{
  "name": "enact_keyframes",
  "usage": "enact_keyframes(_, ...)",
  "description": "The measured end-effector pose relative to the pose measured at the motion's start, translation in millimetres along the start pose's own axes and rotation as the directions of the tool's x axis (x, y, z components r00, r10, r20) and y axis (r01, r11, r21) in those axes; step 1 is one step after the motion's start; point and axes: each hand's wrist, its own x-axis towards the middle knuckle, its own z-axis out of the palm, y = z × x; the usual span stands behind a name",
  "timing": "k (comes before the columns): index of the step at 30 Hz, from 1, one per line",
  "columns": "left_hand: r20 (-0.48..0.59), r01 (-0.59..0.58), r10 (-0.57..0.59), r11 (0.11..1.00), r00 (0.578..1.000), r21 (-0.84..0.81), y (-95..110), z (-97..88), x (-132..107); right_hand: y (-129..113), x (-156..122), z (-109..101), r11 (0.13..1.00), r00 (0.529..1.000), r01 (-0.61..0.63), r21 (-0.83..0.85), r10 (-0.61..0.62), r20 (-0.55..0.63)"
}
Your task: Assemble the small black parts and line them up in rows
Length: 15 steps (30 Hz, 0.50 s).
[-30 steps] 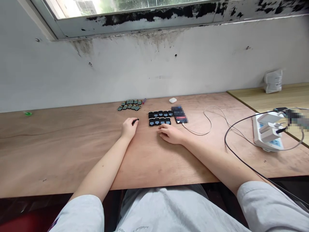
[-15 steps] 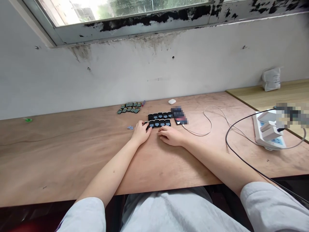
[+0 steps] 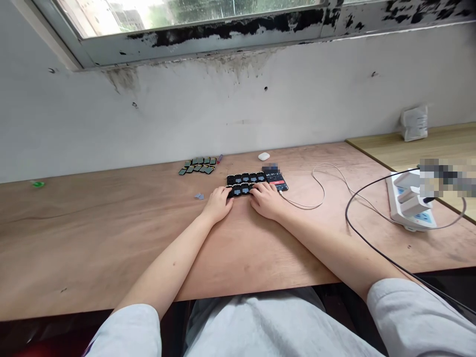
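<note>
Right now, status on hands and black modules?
Left hand at near row's left end, right hand over its right end; grip unclear. Black modules in two rows on table. Phone close beside right hand.

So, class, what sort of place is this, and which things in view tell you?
Probably a makeshift small-electronics workbench: a bare plywood table under a window, rows of small black modules at the left hand and right hand, and a power strip with chargers plugged in.

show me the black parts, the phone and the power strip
black parts (image 3: 246, 177), head view, far row's middle piece
phone (image 3: 277, 181), head view, its lit screen
power strip (image 3: 420, 218), head view, its white near end
</note>
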Motion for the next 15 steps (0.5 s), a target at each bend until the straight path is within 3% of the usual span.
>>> enact_keyframes(6,0.008,-0.026,0.026,0.999,1.0,-0.037,-1,-1.9,-2,20,11,10,0.979,0.984,-0.18,-0.097,0.179,-0.022)
enact_keyframes(15,0.009,0.034,-0.033,0.996,0.999,-0.088,-3,-3.6,-3,29,15,14,0.974,0.973,-0.206,-0.089,0.214,0.088)
